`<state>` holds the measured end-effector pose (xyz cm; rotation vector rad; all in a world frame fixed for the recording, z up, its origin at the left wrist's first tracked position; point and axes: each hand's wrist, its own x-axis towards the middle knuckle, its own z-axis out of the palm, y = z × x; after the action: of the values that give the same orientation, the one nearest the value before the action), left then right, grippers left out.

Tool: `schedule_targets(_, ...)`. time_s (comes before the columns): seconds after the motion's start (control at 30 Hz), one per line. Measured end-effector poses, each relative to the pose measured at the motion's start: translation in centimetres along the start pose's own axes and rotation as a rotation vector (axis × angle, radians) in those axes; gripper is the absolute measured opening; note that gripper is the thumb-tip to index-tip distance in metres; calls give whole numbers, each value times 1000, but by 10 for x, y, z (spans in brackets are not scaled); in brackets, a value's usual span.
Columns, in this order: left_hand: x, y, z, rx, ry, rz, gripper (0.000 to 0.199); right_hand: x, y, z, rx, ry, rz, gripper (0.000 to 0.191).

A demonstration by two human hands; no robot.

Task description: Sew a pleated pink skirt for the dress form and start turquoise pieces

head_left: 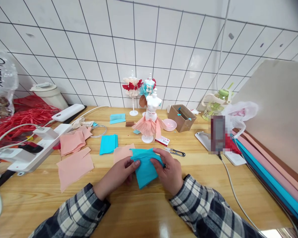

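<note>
A bright blue sheet [146, 170] hangs between my two hands over the wooden table, its top edge gathered in folds. My left hand [120, 172] pinches its left corner, thumb in front. On the other side my right hand [170, 168] grips the upper right part between thumb and fingers. Just beyond stands a small white mannequin [152, 104] in a peach skirt [150, 125]. Partly under the blue sheet lies a peach piece [123, 152]. Another folded blue piece [109, 144] rests to the left of it.
Thread snips [175, 152] and a small red-and-white box [162, 141] lie beyond my right hand. Further back are a pink bowl [170, 125] and a cardboard box [182, 119]. Peach pieces [75, 165] and a power strip [39, 148] are at left; a phone cable [230, 185] crosses the right.
</note>
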<state>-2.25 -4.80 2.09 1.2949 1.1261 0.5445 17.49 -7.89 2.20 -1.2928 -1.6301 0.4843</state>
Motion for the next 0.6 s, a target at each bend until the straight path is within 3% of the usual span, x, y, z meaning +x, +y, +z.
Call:
schedule_targets(0.07, 2, -2, -1, 28, 1, 79, 46, 2, -1, -1, 34, 1, 56, 30)
schedule_targets(0.13, 1, -1, 0, -102, -120, 142, 45, 3, -2, 0, 88, -23, 119, 34)
schedule_targets(0.2, -2, 1, 3, -272, -245, 120, 48, 3, -2, 3, 147, -49, 169, 39)
schedule_targets(0.3, -9, 3, 6, -400, -339, -113, 46, 2, -1, 7, 237, -41, 226, 44)
schedule_targets(0.37, -12, 2, 5, -358, -356, -295, 49, 2, 0, 8, 275, -3, 244, 44)
schedule_targets(0.4, -12, 2, 4, -336, -349, -321, 51, 2, 0, 8, 281, 15, 244, 44)
schedule_targets(0.43, -12, 2, 3, -322, -333, -291, 52, 1, 0, 8, 282, 28, 240, 44)
schedule_targets(0.6, -3, 1, 2, -296, -195, 128, 43, -1, -3, 11, 212, 18, 192, 36)
